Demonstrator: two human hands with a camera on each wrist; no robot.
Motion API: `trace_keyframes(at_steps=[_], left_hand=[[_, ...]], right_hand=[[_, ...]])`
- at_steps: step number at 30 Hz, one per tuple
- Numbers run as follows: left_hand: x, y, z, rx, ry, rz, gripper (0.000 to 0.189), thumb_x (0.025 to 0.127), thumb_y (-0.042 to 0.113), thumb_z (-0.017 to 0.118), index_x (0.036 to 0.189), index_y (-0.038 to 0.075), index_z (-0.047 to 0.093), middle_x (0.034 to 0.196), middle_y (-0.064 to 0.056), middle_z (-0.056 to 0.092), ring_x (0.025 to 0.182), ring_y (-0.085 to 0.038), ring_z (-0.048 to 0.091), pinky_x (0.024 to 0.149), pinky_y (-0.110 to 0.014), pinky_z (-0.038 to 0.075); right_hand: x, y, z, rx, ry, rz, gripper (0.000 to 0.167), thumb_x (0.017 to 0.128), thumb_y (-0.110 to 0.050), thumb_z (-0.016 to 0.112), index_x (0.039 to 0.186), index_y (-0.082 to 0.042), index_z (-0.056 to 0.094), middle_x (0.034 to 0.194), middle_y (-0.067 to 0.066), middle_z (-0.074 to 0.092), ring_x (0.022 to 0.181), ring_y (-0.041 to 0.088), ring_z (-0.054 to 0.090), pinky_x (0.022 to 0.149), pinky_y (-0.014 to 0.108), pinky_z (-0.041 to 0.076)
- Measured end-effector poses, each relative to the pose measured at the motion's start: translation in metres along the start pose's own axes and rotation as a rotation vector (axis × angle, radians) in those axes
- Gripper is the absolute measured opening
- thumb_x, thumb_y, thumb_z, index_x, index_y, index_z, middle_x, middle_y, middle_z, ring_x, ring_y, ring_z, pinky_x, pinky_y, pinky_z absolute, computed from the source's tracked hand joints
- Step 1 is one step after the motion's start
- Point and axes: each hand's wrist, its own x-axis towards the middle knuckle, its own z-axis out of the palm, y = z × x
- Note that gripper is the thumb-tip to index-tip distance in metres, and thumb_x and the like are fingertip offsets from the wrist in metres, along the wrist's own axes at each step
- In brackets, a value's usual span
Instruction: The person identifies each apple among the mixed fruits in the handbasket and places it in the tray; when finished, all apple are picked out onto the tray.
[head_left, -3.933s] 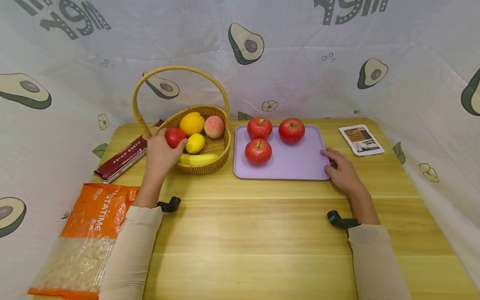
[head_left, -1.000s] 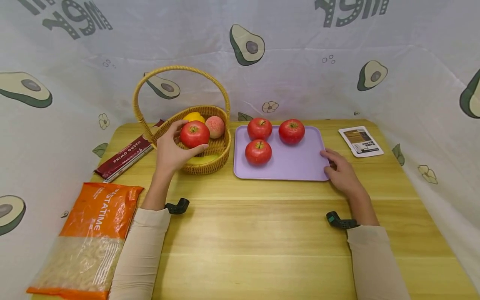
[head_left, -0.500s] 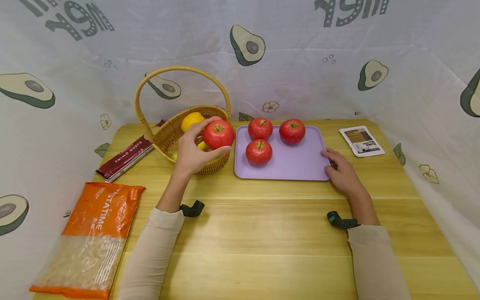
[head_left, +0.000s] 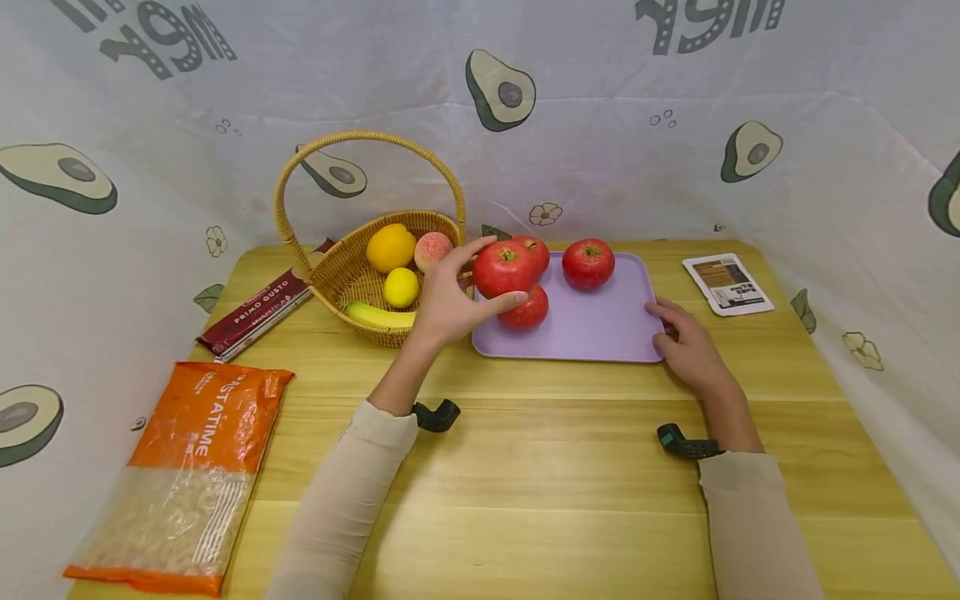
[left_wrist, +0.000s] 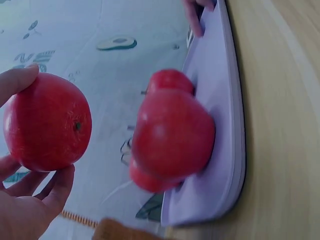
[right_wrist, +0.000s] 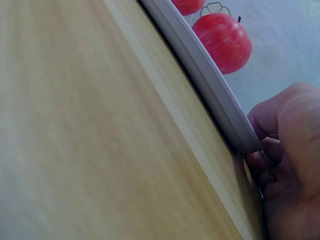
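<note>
The left hand (head_left: 450,304) holds a red apple (head_left: 502,268) in the middle of the head view, thumb and fingers curled round it, lifted above the left end of the purple tray (head_left: 600,337). In the left wrist view the same apple (left_wrist: 47,122) sits at the left of the frame in the fingers, clear of the tray surface.

Three apples already lie on the tray: one (head_left: 528,310) just below the held apple, one (head_left: 534,248) partly hidden behind it, and one (head_left: 588,262) to the right of centre. The right hand (head_left: 686,346) rests at the tray's right edge, fingers bent against the rim and steadying it.

The basket (head_left: 337,267), left of centre, holds an orange (head_left: 391,247), a lemon (head_left: 401,287), a peach (head_left: 431,248) and a banana (head_left: 378,315); no red apple shows in it.

By the look of it the work is close to its end: the fourth apple only needs setting down on the tray's free space, and the basket seems to have none left to move.
</note>
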Motion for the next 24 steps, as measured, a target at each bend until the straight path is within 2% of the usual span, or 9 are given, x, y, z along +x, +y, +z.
trace_keyframes(at_steps=[7, 10, 16, 24], left_hand=[[0.002, 0.009, 0.039, 0.046, -0.067, -0.038, 0.083, 0.076, 0.05, 0.089, 0.148, 0.024, 0.056, 0.14, -0.004, 0.061, 0.116, -0.021, 0.065, 0.097, -0.044, 0.059], [0.002, 0.01, 0.054, 0.071, -0.094, -0.053, 0.083, 0.077, 0.051, 0.087, 0.149, 0.025, 0.054, 0.138, -0.003, 0.061, 0.118, -0.019, 0.063, 0.097, -0.039, 0.058], [0.001, 0.011, 0.082, 0.034, -0.138, -0.058, 0.079, 0.083, 0.046, 0.083, 0.15, 0.023, 0.049, 0.139, -0.003, 0.061, 0.114, -0.018, 0.063, 0.09, -0.031, 0.058], [0.002, 0.005, 0.117, 0.078, -0.196, -0.042, 0.085, 0.09, 0.034, 0.08, 0.159, 0.013, 0.034, 0.155, -0.008, 0.048, 0.139, -0.023, 0.05, 0.115, -0.043, 0.046]], right_hand=[[0.0, 0.001, 0.0, 0.002, 0.002, 0.0, 0.053, 0.102, -0.003, 0.043, 0.154, 0.006, 0.04, 0.167, 0.028, 0.022, 0.153, 0.052, 0.02, 0.121, 0.069, 0.021], [0.0, 0.001, 0.001, 0.001, 0.002, -0.002, 0.052, 0.102, -0.003, 0.043, 0.154, 0.006, 0.04, 0.167, 0.028, 0.023, 0.153, 0.052, 0.021, 0.121, 0.069, 0.022], [-0.001, -0.001, 0.001, -0.006, 0.003, -0.008, 0.052, 0.103, -0.003, 0.044, 0.153, 0.006, 0.041, 0.166, 0.029, 0.024, 0.153, 0.053, 0.021, 0.121, 0.069, 0.021], [0.0, 0.001, 0.0, -0.013, 0.0, 0.002, 0.052, 0.103, -0.004, 0.044, 0.154, 0.005, 0.04, 0.167, 0.029, 0.023, 0.153, 0.052, 0.02, 0.121, 0.069, 0.021]])
